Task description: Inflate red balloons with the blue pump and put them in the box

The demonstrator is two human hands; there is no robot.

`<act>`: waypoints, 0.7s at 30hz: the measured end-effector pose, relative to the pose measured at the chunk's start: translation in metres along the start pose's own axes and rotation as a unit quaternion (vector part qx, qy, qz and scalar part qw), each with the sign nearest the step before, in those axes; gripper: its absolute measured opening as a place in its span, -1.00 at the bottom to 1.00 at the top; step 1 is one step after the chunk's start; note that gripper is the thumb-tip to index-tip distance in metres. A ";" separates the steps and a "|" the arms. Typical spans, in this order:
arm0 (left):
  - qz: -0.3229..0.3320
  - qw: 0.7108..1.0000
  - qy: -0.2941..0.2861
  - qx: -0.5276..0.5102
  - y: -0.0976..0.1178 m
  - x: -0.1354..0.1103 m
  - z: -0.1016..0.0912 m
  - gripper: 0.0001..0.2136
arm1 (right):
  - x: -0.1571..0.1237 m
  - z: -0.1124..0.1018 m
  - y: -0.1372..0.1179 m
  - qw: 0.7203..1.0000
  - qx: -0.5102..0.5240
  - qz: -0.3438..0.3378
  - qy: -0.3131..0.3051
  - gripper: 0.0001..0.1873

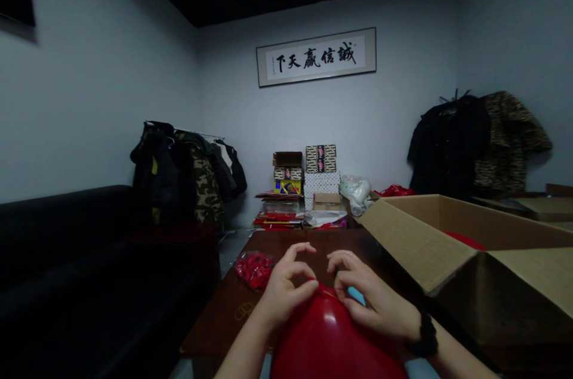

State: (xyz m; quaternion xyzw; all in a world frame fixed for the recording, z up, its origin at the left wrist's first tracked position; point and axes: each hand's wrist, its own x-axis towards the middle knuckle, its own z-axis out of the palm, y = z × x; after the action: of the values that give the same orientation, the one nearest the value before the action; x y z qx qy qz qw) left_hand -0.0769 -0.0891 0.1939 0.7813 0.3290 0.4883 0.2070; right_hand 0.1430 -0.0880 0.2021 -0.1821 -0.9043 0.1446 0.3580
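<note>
A large, shiny red balloon (pixel 333 337), blown up, fills the bottom middle of the view, with its neck end pointing up and away from me. My left hand (pixel 289 283) pinches the neck end from the left between thumb and fingers, its index finger raised and curled. On the other side, my right hand (pixel 369 292) has its fingers bent and closed on the same neck end; a black band circles its wrist. The neck itself is mostly hidden by the fingers. Just beyond my left hand lies a clear bag of red balloons (pixel 253 270).
The dark wooden table (pixel 224 319) extends ahead. An open cardboard box (pixel 425 247) with something red inside stands at right. Stacked boxes (pixel 321 179) sit by the back wall. A black sofa (pixel 89 283) lines the left, near a rack of coats (pixel 192 170).
</note>
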 end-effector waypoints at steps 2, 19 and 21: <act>0.010 1.000 0.013 0.004 -0.002 -0.001 -0.001 -0.95 | -0.003 -0.003 0.002 0.996 0.084 0.031 -0.025 -0.82; 0.059 0.987 0.000 0.149 0.004 -0.012 0.038 -0.80 | -0.015 0.053 0.025 0.714 0.626 0.209 0.233 -0.83; 0.061 0.983 0.016 0.174 0.003 -0.015 0.039 -0.82 | -0.016 0.055 0.023 0.737 0.594 0.206 0.248 -0.75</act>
State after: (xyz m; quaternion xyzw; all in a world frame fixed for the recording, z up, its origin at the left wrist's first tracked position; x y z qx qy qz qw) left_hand -0.0457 -0.1022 0.1695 0.8159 0.3641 0.4480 0.0327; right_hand 0.1204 -0.0812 0.1446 -0.1438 -0.4538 0.6727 0.5664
